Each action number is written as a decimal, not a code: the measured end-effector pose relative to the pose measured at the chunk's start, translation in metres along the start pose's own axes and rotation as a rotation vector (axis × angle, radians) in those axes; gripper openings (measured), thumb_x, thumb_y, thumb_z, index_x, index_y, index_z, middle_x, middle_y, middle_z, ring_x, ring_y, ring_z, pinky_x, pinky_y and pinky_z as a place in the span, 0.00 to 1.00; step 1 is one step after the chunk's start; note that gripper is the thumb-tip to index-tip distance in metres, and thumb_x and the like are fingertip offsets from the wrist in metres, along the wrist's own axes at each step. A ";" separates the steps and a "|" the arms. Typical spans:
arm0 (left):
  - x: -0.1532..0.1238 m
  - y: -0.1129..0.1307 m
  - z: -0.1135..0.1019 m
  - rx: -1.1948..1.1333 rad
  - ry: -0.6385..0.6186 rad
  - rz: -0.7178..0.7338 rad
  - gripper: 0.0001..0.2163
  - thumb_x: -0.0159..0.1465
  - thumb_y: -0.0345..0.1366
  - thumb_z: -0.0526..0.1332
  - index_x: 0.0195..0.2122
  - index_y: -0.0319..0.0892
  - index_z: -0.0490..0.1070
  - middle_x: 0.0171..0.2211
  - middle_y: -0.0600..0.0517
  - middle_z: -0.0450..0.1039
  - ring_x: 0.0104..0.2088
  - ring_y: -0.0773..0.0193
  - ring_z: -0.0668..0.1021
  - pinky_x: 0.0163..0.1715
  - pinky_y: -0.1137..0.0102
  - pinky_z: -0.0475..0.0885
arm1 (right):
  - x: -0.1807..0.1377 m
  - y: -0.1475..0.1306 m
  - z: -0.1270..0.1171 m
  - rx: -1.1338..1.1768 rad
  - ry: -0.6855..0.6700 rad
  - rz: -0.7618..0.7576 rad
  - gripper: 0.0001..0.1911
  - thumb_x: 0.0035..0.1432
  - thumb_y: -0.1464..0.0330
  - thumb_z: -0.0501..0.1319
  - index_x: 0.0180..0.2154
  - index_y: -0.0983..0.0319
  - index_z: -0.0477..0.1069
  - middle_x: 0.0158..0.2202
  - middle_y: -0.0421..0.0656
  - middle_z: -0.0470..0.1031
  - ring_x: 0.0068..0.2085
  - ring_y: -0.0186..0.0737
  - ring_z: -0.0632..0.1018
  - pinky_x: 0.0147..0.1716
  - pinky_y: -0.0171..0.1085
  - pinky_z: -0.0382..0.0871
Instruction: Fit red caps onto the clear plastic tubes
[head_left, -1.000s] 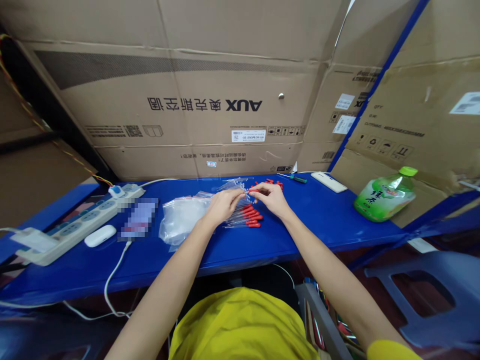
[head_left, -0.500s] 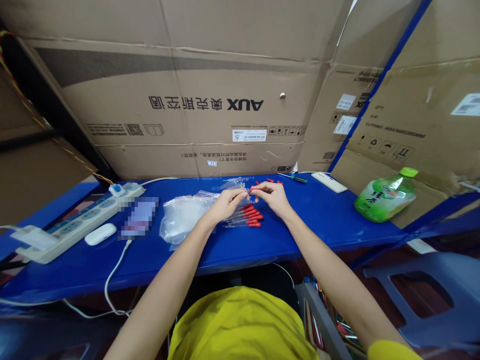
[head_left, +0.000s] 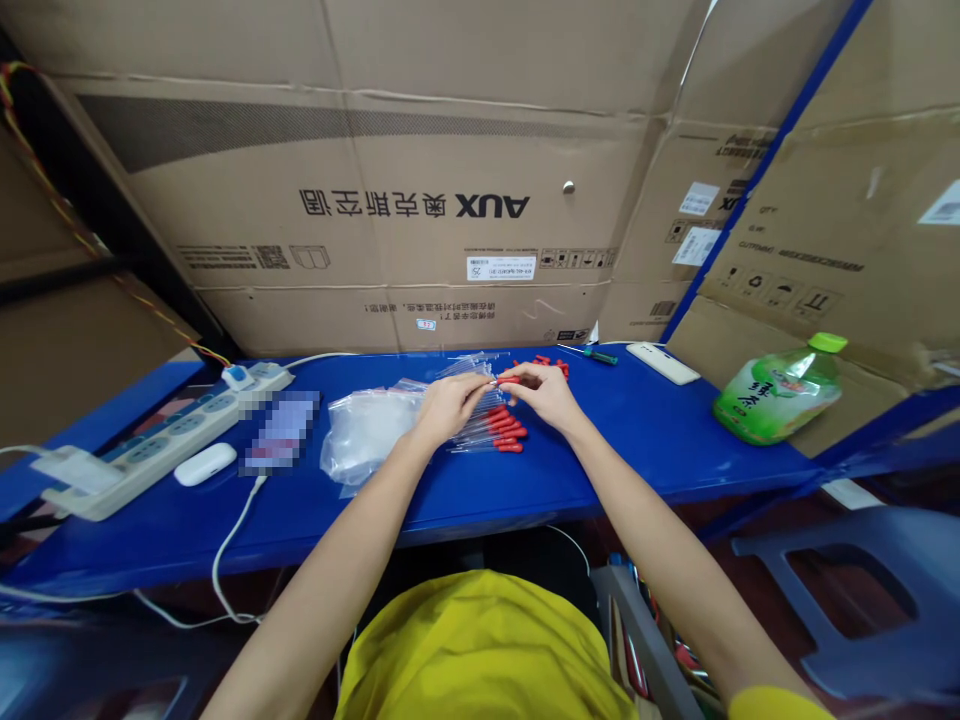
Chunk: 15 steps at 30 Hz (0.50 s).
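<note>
**Worktop** (head_left: 637,450): blue, set against a wall of cardboard boxes (head_left: 375,200).

**Item in hand:** one dropper (head_left: 504,380), a clear tube with a red bulb. It is held just above the worktop's far middle, between the two hands.

**Left hand** (head_left: 446,405): grip pressed together, pinching the clear end of the dropper.

**Right hand** (head_left: 547,395): grip likewise closed, fingertips pinching the red bulb end. The two hands almost touch.

**Step in hand (judged):** the bulb appears to be getting seated on the tube. Whether it is fully on is too small to tell.

**Next move calls for (judged):**
- a steady push along the tube's own line, without bending the thin tube
- a free spot beside the laid-out row

**Finished row** (head_left: 502,432): several droppers lie side by side, red ends to the right, directly under and just in front of the hands.

**Stock:**
- loose clear tubes (head_left: 469,365) behind the hands
- loose red bulbs (head_left: 551,364) just beyond the right hand
- a heap of clear plastic bags (head_left: 367,435) beside the left hand

**Other things:**
- a screwdriver (head_left: 600,354) and a flat white device (head_left: 663,363) at the back right
- a green bottle (head_left: 776,390) lying tilted at the far right
- a power strip (head_left: 157,440) and a small white case (head_left: 204,464) well apart to the left
</note>
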<state>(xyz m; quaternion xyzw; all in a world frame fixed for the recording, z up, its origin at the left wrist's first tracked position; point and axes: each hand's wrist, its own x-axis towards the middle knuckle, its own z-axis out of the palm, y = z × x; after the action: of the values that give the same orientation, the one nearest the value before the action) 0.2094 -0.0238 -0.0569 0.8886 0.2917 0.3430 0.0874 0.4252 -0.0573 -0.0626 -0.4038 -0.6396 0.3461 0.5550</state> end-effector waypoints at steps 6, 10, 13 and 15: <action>0.000 0.002 -0.001 0.060 0.038 -0.094 0.17 0.77 0.48 0.54 0.49 0.47 0.80 0.46 0.49 0.83 0.44 0.57 0.83 0.42 0.68 0.72 | 0.002 0.001 -0.003 0.010 0.012 0.027 0.21 0.52 0.52 0.74 0.41 0.60 0.81 0.32 0.42 0.83 0.27 0.38 0.81 0.33 0.39 0.78; 0.000 0.000 -0.003 0.022 0.013 -0.109 0.19 0.78 0.47 0.50 0.46 0.47 0.80 0.47 0.49 0.83 0.47 0.56 0.82 0.45 0.67 0.72 | 0.003 0.000 -0.006 0.024 0.041 0.038 0.22 0.51 0.50 0.75 0.39 0.60 0.80 0.30 0.42 0.82 0.28 0.40 0.81 0.30 0.38 0.76; 0.001 -0.001 -0.004 -0.032 -0.020 -0.079 0.18 0.78 0.45 0.50 0.43 0.46 0.79 0.46 0.50 0.84 0.48 0.56 0.82 0.47 0.67 0.72 | 0.003 -0.002 -0.006 0.037 0.048 0.024 0.22 0.51 0.51 0.75 0.39 0.61 0.81 0.29 0.43 0.83 0.28 0.40 0.82 0.26 0.36 0.72; 0.002 -0.001 -0.005 -0.087 -0.018 -0.050 0.19 0.78 0.44 0.50 0.41 0.45 0.79 0.45 0.49 0.84 0.47 0.56 0.82 0.47 0.67 0.71 | 0.003 -0.003 -0.005 0.054 0.046 0.017 0.22 0.52 0.51 0.75 0.39 0.61 0.82 0.29 0.43 0.83 0.28 0.40 0.82 0.24 0.35 0.69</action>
<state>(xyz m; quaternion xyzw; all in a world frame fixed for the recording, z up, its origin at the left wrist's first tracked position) 0.2071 -0.0223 -0.0521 0.8794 0.2979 0.3452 0.1372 0.4301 -0.0563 -0.0578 -0.4021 -0.6137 0.3586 0.5771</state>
